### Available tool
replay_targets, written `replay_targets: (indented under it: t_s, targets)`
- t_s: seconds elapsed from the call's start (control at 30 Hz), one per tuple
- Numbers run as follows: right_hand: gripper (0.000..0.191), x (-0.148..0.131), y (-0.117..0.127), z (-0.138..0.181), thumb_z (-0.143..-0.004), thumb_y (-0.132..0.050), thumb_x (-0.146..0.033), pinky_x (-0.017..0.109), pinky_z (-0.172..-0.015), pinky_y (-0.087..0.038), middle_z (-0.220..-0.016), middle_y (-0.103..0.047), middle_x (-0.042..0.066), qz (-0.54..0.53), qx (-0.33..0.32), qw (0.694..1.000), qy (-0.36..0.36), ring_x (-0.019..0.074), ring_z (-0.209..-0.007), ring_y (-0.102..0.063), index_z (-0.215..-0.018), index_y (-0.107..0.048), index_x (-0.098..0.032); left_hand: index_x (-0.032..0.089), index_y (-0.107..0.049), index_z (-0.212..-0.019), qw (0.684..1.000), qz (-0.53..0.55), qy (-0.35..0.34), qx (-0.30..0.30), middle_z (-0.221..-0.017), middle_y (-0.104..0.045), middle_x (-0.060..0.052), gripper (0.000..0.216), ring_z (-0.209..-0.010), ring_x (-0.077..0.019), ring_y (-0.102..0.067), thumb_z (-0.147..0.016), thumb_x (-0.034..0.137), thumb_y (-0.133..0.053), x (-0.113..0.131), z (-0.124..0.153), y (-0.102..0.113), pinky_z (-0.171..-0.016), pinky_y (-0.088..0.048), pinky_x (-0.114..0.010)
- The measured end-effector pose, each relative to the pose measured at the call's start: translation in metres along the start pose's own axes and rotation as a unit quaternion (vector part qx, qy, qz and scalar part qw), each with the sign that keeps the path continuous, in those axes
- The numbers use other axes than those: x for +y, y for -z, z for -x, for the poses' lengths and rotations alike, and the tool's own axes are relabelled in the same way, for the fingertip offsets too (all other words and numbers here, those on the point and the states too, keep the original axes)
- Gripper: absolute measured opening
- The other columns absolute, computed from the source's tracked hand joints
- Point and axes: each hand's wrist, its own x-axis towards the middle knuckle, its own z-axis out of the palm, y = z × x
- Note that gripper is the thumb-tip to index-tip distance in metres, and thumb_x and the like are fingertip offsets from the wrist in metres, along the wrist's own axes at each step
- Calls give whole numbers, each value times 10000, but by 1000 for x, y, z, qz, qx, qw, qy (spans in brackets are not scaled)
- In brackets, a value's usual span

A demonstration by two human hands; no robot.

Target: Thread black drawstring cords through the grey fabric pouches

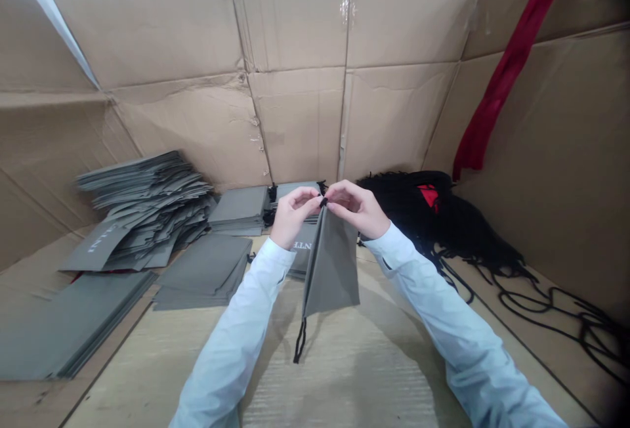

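I hold a flat grey paper bag [331, 264] upright in front of me, its top edge between both hands. My left hand [291, 214] pinches the top of the bag from the left. My right hand [358, 207] pinches a short black cord [323, 202] at the same top edge. A loop of black cord handle [299, 342] hangs down below the bag's lower edge. Both sleeves are pale blue.
Fanned stacks of flat grey bags [147, 208] lie at the left, with more piles [207, 270] in the middle and behind my hands. A heap of black cords [443, 214] sprawls at the right. Cardboard walls [305, 54] surround the cardboard floor; a red strip [506, 67] hangs on the right.
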Motion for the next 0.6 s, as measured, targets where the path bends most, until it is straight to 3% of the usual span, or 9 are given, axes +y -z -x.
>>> replay_targets:
  t_s: [0.17, 0.43, 0.6]
  targets:
    - [275, 10, -3, -3, -660, -549, -357, 240, -641, -425, -755, -549, 20, -30, 43, 997, -49, 105, -689, -528, -859, -489, -176, 134, -526, -713, 999, -21, -17, 18, -687, -525, 1, 164, -638, -82, -497, -614, 245, -596, -4, -1, 1, -627, -417, -209]
    - [332, 12, -5, -4, -644, -522, -441, 224, -545, -357, -618, -530, 8, 21, -24, 993, -111, 91, -562, -450, -703, -580, -120, 139, -533, -720, 994, -90, -65, 19, -707, -537, -9, 129, -695, -101, -500, -641, 236, -568, -5, -2, 4, -689, -390, -224]
    - [367, 11, -4, -4, -634, -512, -462, 216, -510, -313, -581, -512, 3, 70, -36, 990, -118, 84, -530, -408, -682, -592, -107, 131, -529, -699, 997, -74, -34, 8, -696, -539, -14, 156, -669, -105, -504, -617, 253, -583, -10, -5, 6, -662, -398, -235]
